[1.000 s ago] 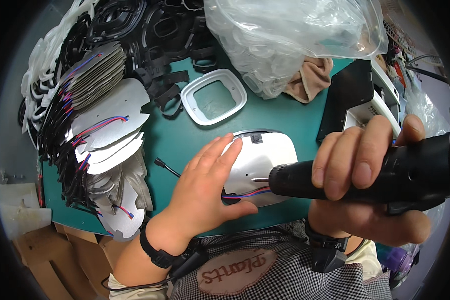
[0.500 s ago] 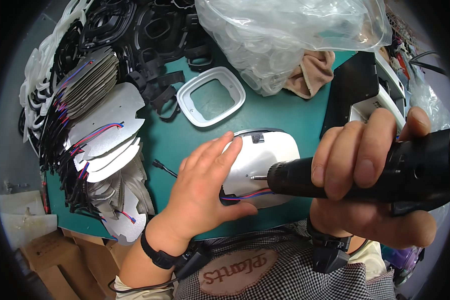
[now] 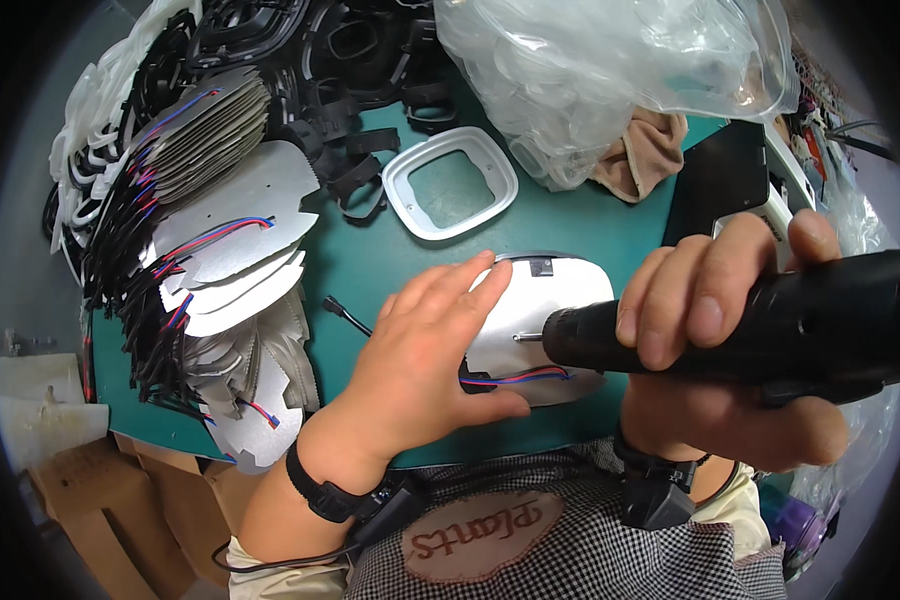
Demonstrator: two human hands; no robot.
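Note:
A silver metal plate (image 3: 570, 300) in a rounded dark housing lies on the green table, with a small black clip at its far edge and red and blue wires (image 3: 520, 376) along its near side. My left hand (image 3: 425, 345) grips the left side of this piece, fingertips at the far edge and thumb at the near one. In my right hand (image 3: 710, 300) is a black electric screwdriver (image 3: 660, 335), held level and pointing left. Its bit reaches a small spot on the plate, where a screw or hole cannot be told apart.
Beyond the plate lies a white square frame (image 3: 400, 190). Stacked silver plates (image 3: 235, 235) with wires stand at the left, black plastic parts (image 3: 350, 100) behind. A clear bag of rings (image 3: 580, 90), a brown cloth (image 3: 642, 155) and a black box (image 3: 720, 180) occupy the far right.
The screwdriver bit has shifted slightly left across the plate, onto the small spot. My left hand keeps its grip. The whole view has shifted a little, so table items appear farther right.

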